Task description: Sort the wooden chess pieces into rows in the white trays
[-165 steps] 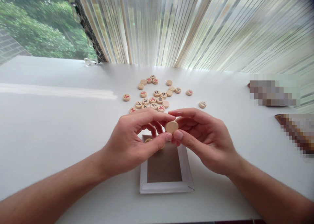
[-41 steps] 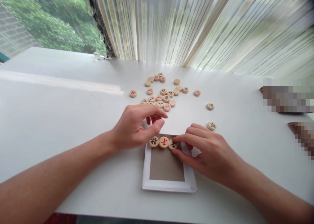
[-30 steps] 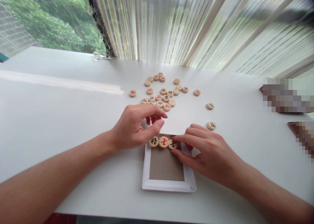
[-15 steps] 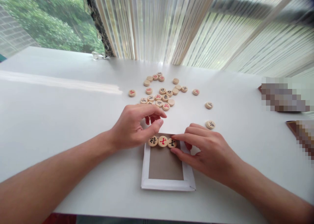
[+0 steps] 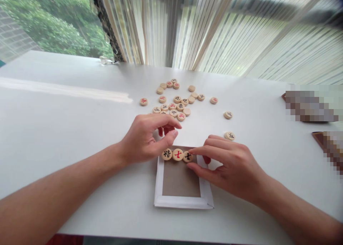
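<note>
A white-bordered tray (image 5: 158, 187) with a brown bottom lies on the table in front of me. Three round wooden Chinese chess pieces sit side by side at its far end: a black-marked one (image 5: 167, 154) on the left, a red-marked one (image 5: 178, 154) in the middle and another black-marked one (image 5: 188, 156) on the right. My right hand (image 5: 223, 162) has thumb and index finger apart at the right-hand piece's right edge, and whether they still touch it I cannot tell. Above the tray's far left corner, my left hand (image 5: 150, 136) is curved, thumb and index apart, holding nothing.
Many more chess pieces lie scattered beyond my hands, some face down, such as a red-marked piece (image 5: 181, 116). A black-marked piece (image 5: 229, 136) is just past my right hand. Two blurred-out brown-edged objects (image 5: 308, 107) are at the far right. Striped curtains (image 5: 171, 30) hang behind the white table.
My right hand has shifted slightly right, its fingertips drawing back a little from the right-hand piece. The three pieces and my left hand stay where they were.
</note>
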Action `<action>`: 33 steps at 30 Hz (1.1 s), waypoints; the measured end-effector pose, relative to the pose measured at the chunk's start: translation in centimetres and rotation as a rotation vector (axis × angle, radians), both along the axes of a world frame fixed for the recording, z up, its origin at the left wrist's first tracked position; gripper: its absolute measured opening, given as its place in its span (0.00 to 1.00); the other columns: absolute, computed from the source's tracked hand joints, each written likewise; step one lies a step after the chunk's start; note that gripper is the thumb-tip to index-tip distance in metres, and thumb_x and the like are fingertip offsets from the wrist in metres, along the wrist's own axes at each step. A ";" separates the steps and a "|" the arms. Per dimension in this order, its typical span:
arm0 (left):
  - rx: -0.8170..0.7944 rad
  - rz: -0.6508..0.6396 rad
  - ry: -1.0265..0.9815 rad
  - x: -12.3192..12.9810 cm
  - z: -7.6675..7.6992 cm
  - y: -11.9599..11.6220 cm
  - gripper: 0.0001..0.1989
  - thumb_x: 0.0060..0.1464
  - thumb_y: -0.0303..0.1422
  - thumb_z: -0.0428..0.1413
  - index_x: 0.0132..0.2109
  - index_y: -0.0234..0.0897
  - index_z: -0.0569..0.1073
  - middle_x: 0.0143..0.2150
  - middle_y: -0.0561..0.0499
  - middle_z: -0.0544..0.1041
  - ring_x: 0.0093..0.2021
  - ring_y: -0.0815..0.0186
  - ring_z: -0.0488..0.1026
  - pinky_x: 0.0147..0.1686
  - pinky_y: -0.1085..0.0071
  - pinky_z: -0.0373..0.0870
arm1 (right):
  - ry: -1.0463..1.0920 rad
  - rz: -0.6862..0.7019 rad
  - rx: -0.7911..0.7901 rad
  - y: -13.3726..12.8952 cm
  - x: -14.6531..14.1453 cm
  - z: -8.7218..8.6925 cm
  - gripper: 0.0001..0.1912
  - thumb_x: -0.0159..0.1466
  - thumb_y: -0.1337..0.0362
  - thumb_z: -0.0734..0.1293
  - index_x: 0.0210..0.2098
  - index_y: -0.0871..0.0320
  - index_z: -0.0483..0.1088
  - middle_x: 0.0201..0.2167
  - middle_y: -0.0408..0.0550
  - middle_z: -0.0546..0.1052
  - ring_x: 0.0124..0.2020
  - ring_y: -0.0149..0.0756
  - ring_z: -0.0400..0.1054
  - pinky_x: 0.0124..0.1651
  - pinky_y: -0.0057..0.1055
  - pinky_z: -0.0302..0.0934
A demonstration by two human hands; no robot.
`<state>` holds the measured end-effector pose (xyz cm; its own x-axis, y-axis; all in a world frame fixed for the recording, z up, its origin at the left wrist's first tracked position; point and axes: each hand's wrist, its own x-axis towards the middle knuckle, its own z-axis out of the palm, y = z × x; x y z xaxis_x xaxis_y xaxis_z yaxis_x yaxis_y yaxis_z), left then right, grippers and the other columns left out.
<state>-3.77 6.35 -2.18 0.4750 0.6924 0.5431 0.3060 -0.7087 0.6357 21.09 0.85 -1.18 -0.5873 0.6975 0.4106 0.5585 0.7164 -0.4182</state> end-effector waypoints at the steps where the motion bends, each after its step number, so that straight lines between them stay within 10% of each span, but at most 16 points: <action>1: 0.002 0.002 0.000 0.0 0.0 0.0 0.07 0.63 0.26 0.58 0.42 0.29 0.82 0.36 0.45 0.86 0.34 0.64 0.82 0.35 0.72 0.76 | 0.016 -0.006 0.003 0.1 0.0 0.1 0.02 0.67 0.70 0.73 0.36 0.62 0.80 0.24 0.43 0.73 0.25 0.32 0.66 0.30 0.30 0.61; 33: 0.004 0.103 0.019 -0.2 0.3 0.5 0.15 0.64 0.29 0.56 0.28 0.35 0.76 0.26 0.52 0.81 0.26 0.68 0.76 0.29 0.74 0.70 | 0.144 -0.237 0.053 2.4 1.3 -0.4 0.11 0.69 0.70 0.70 0.29 0.57 0.74 0.20 0.40 0.71 0.21 0.28 0.60 0.25 0.28 0.56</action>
<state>-4.00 6.87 -1.92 0.4112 0.7362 0.5374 0.3893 -0.6750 0.6268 22.44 3.29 -1.60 -0.3440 0.7837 0.5172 0.6505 0.5961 -0.4706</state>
